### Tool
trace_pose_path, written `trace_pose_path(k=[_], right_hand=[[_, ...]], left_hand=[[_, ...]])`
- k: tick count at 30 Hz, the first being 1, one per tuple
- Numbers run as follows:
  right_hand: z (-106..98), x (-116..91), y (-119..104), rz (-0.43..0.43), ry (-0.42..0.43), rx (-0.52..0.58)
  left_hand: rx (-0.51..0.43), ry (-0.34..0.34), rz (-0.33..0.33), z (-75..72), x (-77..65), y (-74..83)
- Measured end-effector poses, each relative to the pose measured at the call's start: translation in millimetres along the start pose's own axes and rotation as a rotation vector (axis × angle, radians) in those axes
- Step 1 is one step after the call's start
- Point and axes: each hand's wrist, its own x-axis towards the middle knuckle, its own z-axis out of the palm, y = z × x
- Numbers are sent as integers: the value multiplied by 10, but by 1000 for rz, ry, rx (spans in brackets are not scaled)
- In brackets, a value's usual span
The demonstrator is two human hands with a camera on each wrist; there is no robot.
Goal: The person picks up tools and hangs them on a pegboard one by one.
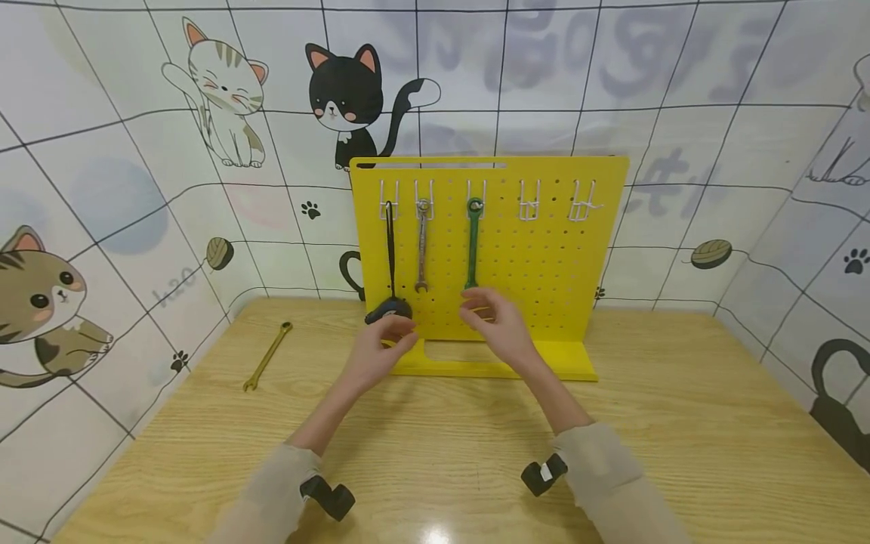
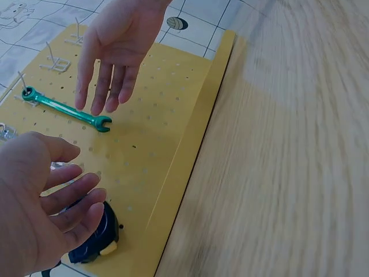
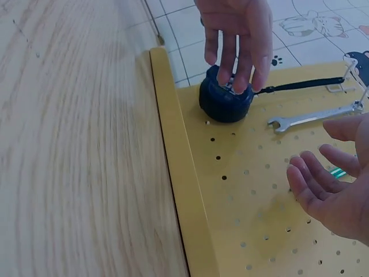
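Clearly, left hand [image 1: 378,349] and right hand [image 1: 501,329] hover (fingers [image 2: 102,85] relaxed, empty) before the pegboard [image 1: 530,261].

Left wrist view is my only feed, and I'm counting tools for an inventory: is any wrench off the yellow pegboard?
Observer: Yes. In the head view, a gold-coloured combination wrench lies on the wooden table, to the left of the yellow pegboard.
Operator: Noted. The left hand covers part of the tape measure for me. Where does its strap lead?
Observer: The head view shows the black strap running up from it to the leftmost white wire hook on the board.
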Motion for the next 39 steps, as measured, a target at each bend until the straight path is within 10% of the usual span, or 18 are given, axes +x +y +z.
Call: trace_pose_path(k=[25, 39], right_hand=[[538, 21, -131, 25, -82, -18], [791, 73, -157, 39, -185, 38]], left_hand=[[189, 89, -112, -732, -446, -481], [284, 145, -283, -1245, -691, -720]])
